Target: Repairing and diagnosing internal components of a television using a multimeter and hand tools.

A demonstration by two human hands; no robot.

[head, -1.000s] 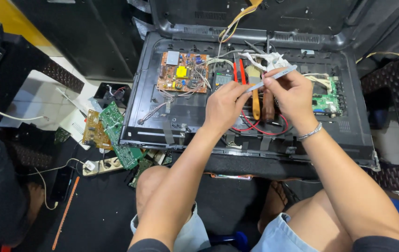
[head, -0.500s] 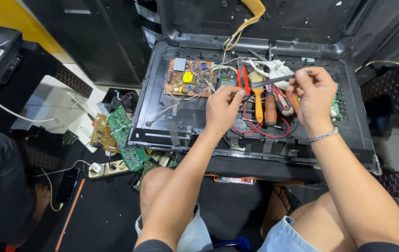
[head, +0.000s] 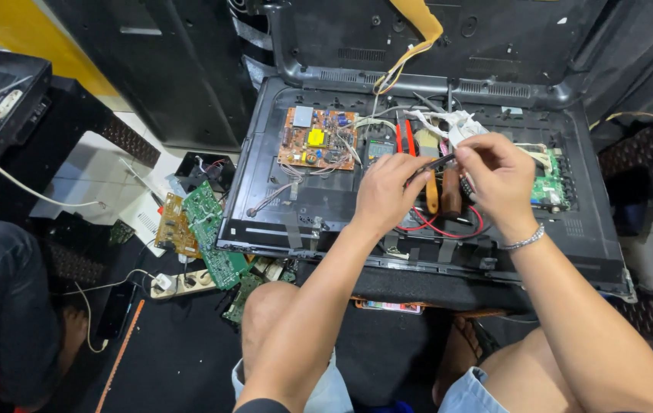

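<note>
The slim dark probe-like tool (head: 435, 163) sits pinched between both hands over the middle of the opened black flat-screen TV chassis (head: 326, 210), just right of the orange circuit board (head: 317, 138). Compared with a second ago, the hands have drifted closer together and the silvery tool from before isn't visible. The left hand (head: 389, 193) is curled shut on one end, and the right hand (head: 501, 177), silver bracelet on its wrist, pinches the other. Looks like fine fiddly work above the red wires (head: 449, 228).
</note>
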